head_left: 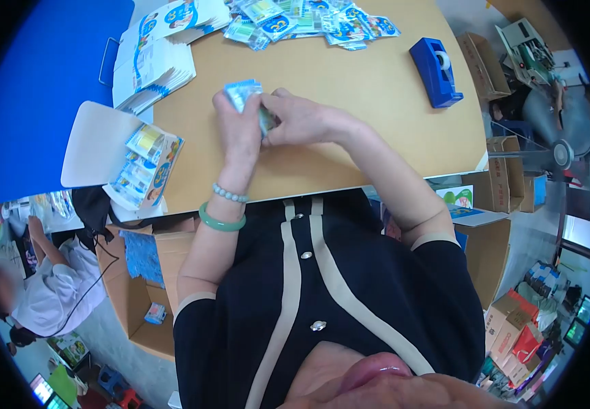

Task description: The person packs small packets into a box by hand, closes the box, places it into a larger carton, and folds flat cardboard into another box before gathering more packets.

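Over the wooden table (pixel 322 75), near its front edge, both of my hands hold one small stack of blue and white packets (pixel 244 93). My left hand (pixel 239 129) is wrapped round the stack's left side, and my right hand (pixel 298 119) grips its right side. Part of the stack is hidden behind my fingers. To the left stands an open white box (pixel 169 167) with similar packets (pixel 146 144) inside. Loose packets (pixel 295 20) lie in a pile at the table's far side.
Flat printed cartons (pixel 162 68) are stacked at the far left of the table. A blue tape dispenser (pixel 436 73) stands at the right. Cardboard boxes (pixel 141 293) are below the table edge. Another person (pixel 56 286) sits at the lower left.
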Tool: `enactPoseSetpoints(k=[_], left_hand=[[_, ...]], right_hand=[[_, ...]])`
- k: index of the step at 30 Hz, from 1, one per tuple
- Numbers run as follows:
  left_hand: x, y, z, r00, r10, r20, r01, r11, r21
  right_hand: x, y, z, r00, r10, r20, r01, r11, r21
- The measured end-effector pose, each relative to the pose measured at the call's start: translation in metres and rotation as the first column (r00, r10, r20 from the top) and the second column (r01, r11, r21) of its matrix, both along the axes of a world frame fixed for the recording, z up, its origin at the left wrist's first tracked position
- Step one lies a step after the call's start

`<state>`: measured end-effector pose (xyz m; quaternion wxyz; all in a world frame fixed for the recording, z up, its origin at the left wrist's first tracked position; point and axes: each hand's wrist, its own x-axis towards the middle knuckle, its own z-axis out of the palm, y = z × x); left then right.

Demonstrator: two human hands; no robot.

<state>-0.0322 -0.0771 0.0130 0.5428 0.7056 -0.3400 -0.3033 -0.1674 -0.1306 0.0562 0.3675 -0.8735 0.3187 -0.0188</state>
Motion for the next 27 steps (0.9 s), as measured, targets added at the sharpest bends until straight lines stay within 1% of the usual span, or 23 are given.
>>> enactPoseSetpoints(k=[1, 2, 3, 4, 5, 6, 7, 8, 9, 12, 13, 15, 17, 18, 21, 22, 24, 25, 26, 27], left_hand=[[0.0, 0.0, -0.001, 1.0, -0.005, -0.005, 0.005, 1.0, -0.009], [0.0, 0.0, -0.003, 1.0, 0.003, -0.006, -0.003, 1.0, -0.026], [0.0, 0.001, -0.005, 1.0, 0.011, -0.006, -0.011, 0.999, -0.039], [0.0, 0.001, -0.007, 1.0, 0.018, -0.006, -0.018, 0.999, -0.049], [0.001, 0.0, -0.008, 1.0, 0.016, -0.008, -0.017, 0.999, -0.05], [0.001, 0.0, -0.009, 0.999, 0.005, -0.031, -0.007, 0.998, -0.065], [0.003, 0.0, -0.01, 0.998, -0.005, -0.055, 0.0, 0.997, -0.08], [0.005, 0.001, -0.01, 0.997, -0.011, -0.077, 0.004, 0.996, -0.093], [0.007, 0.002, -0.008, 0.997, -0.002, -0.078, -0.005, 0.996, -0.09], [0.013, 0.011, -0.002, 1.0, -0.018, 0.015, 0.018, 0.999, -0.05], [0.016, 0.017, -0.004, 1.0, -0.005, 0.009, 0.005, 1.0, -0.024], [0.029, 0.025, -0.008, 0.999, 0.009, -0.041, -0.011, 0.999, -0.038], [0.038, 0.035, -0.012, 0.998, 0.028, -0.062, -0.03, 0.999, -0.037], [0.04, 0.039, -0.014, 0.998, 0.035, -0.052, -0.037, 0.999, -0.039], [0.038, 0.052, -0.014, 0.997, 0.063, -0.039, -0.065, 0.996, -0.055], [0.035, 0.055, -0.014, 0.996, 0.087, 0.001, -0.087, 0.995, -0.052], [0.028, 0.058, -0.011, 0.988, 0.129, 0.081, -0.125, 0.991, -0.056], [0.026, 0.058, -0.008, 0.988, 0.136, 0.078, -0.131, 0.989, -0.062], [0.024, 0.059, -0.004, 0.988, 0.131, 0.085, -0.128, 0.991, -0.037], [0.023, 0.06, 0.0, 0.988, 0.126, 0.092, -0.126, 0.992, -0.01]], right_hand=[[-0.009, -0.012, 0.004, 1.0, -0.005, -0.005, 0.005, 1.0, -0.009], [-0.021, -0.035, 0.009, 0.99, -0.099, 0.104, 0.072, 0.968, 0.239], [-0.032, -0.06, 0.012, 0.959, -0.215, 0.186, 0.102, 0.871, 0.48], [-0.043, -0.09, 0.001, 0.913, -0.364, 0.185, 0.328, 0.924, 0.198], [-0.055, -0.124, -0.015, 0.839, -0.494, 0.229, 0.525, 0.845, -0.099], [-0.071, -0.157, -0.024, 0.747, -0.611, 0.261, 0.661, 0.724, -0.196], [-0.091, -0.183, -0.038, 0.734, -0.658, 0.17, 0.631, 0.568, -0.528], [-0.103, -0.196, -0.048, 0.692, -0.715, 0.098, 0.488, 0.363, -0.794], [-0.101, -0.192, -0.045, 0.698, -0.71, 0.096, 0.484, 0.369, -0.793], [-0.094, -0.153, -0.026, 0.679, -0.695, -0.235, 0.44, 0.642, -0.628], [-0.087, -0.132, -0.025, 0.687, -0.68, -0.257, 0.427, 0.664, -0.614], [-0.065, -0.081, -0.022, 0.743, -0.58, -0.335, 0.34, 0.757, -0.557], [-0.051, -0.019, -0.019, 0.837, -0.522, -0.164, 0.364, 0.755, -0.545], [-0.052, -0.002, -0.019, 0.843, -0.51, -0.169, 0.355, 0.764, -0.539], [-0.059, 0.027, -0.016, 0.942, -0.33, -0.056, 0.249, 0.802, -0.542], [-0.057, 0.029, -0.013, 0.945, -0.322, -0.058, 0.241, 0.804, -0.544], [-0.051, 0.029, -0.002, 0.892, -0.434, -0.127, 0.351, 0.841, -0.411], [-0.049, 0.029, 0.002, 0.859, -0.483, -0.167, 0.408, 0.845, -0.345], [-0.046, 0.029, 0.001, 0.863, -0.478, -0.165, 0.402, 0.846, -0.351], [-0.045, 0.03, -0.005, 0.844, -0.532, -0.06, 0.516, 0.838, -0.178]])
